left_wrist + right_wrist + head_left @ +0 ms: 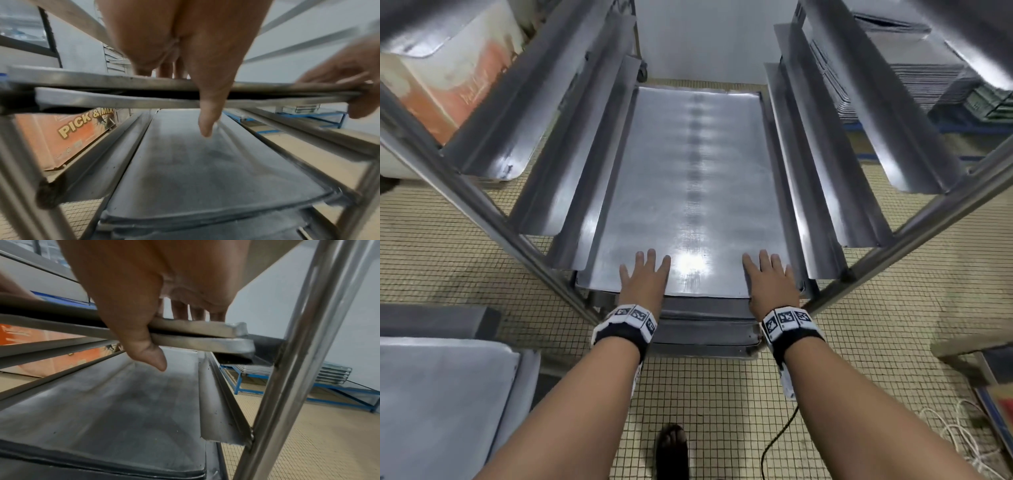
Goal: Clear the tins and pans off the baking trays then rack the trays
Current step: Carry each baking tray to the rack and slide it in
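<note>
A bare metal baking tray (688, 188) lies on the rails of the steel rack (482, 212), its near edge sticking out a little. The wrist views show two tray edges stacked, the upper (82, 79) on the lower (102, 100). My left hand (643, 277) lies flat on the tray's near left part, fingers straight, thumb (207, 116) hanging down across both edges. On the near right part, my right hand (770, 277) lies flat, thumb (148, 353) against the front edges (195, 329). More trays (205, 162) sit on lower rails.
Empty angled rails (599, 154) line both rack sides above the tray. Another tray (441, 394) lies at the lower left. An orange box (448, 85) stands left of the rack, a tray stack (928, 75) on a blue frame to the right. A cable (777, 438) crosses the tiled floor.
</note>
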A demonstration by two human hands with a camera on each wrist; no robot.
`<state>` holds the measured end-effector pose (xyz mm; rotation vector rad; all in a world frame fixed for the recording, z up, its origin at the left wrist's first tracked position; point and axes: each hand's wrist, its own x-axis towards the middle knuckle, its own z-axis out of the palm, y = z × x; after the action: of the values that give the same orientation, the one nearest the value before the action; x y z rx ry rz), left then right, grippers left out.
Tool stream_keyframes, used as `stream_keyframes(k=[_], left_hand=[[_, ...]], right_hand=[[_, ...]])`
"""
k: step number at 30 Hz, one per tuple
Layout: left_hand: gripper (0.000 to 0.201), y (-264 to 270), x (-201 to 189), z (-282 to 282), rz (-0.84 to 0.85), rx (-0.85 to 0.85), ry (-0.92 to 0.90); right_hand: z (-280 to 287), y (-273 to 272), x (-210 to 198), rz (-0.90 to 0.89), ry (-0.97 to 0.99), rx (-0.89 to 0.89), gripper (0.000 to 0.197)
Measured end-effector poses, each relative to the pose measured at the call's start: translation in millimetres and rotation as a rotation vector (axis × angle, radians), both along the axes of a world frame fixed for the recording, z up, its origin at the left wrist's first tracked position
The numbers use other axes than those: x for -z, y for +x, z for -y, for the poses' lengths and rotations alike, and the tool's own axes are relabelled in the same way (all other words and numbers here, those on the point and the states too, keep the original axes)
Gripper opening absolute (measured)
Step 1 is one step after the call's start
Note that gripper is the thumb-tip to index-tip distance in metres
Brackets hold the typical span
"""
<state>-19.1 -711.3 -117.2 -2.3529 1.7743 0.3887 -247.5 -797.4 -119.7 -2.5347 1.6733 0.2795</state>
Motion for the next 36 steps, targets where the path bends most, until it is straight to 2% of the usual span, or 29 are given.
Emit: stream_keyframes(k=[4, 9, 14, 18, 22, 24, 30, 34, 36], left_hand=[[0.084, -19, 1, -36, 0.058, 0.038, -0.011], [0.083, -36, -18, -82, -0.024, 0.029, 0.031], [0.049, -43, -40, -148, -0.154, -0.136, -0.007], [0.029, -29, -64, -221, -0.233, -0.329, -0.121], [0.053, 3, -82, -305, -0.204, -0.484, -0.173], [0.048, 19, -83, -358, -0.198, -0.625, -0.156], [0.059, 58, -60, -540, -0.193, -0.89, -0.004], [0.065, 56, -46, -649, -0.214, -1.024, 0.075], [0.075, 50, -32, -697, -0.219, -1.104, 0.08]], right_hand=[[-25, -1, -4, -0.037, 0.032, 0.025, 0.086], [-69, -11, -16, 0.007, -0.005, -0.012, 0.067], [-125, -1, -50, 0.027, 0.116, -0.049, 0.062], [-190, 33, -82, 0.106, 0.178, -0.187, 0.033], [-266, 79, -103, 0.199, 0.221, -0.333, 0.026], [-308, 100, -108, 0.21, 0.247, -0.403, 0.025], [-438, 139, -103, 0.246, 0.309, -0.584, 0.028], [-527, 151, -91, 0.249, 0.312, -0.627, 0.035], [-568, 154, -85, 0.24, 0.309, -0.639, 0.034]])
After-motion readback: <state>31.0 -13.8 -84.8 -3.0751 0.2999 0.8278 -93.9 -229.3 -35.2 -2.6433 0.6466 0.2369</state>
